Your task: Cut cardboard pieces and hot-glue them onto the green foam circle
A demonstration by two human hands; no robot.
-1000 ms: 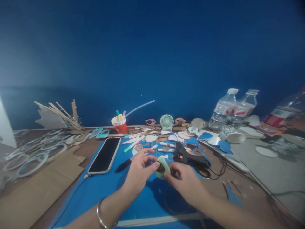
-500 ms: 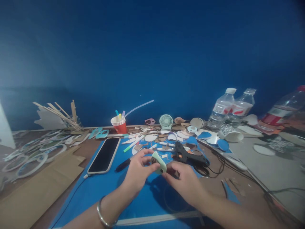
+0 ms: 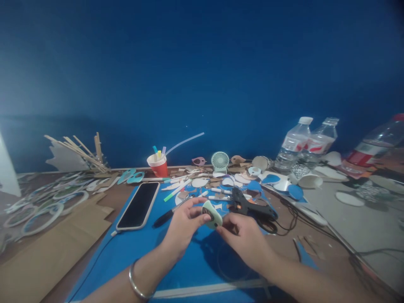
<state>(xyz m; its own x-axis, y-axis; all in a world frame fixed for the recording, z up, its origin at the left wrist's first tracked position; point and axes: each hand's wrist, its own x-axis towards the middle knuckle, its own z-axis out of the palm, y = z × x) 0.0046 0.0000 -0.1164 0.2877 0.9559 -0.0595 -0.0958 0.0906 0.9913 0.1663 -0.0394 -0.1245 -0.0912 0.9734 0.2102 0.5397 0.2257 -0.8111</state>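
Between my two hands is a small pale green paper bird (image 3: 216,215) with a dark patterned patch and a black dot. My left hand (image 3: 187,224) pinches its left side between thumb and fingers. At its lower right end, the thumb and fingertips of my right hand (image 3: 242,236) close on the edge. The bird is held tilted above a blue mat (image 3: 176,269). A black pen (image 3: 164,218) lies just left of my left hand. Beyond my right hand rests a black glue gun (image 3: 251,206) with its cable.
A phone (image 3: 139,206) lies on the mat's left. Behind stand a red paper cup (image 3: 158,166) of markers, a small fan (image 3: 220,161), and a pink paper bird (image 3: 198,161) and an orange one (image 3: 237,159). Bottles (image 3: 295,143) stand back right; cardboard (image 3: 57,244) lies left; paper scraps cover the back.
The bird has tilted slightly and shifted a little to the right, showing more of its face. Both hands keep their grip and have barely moved.
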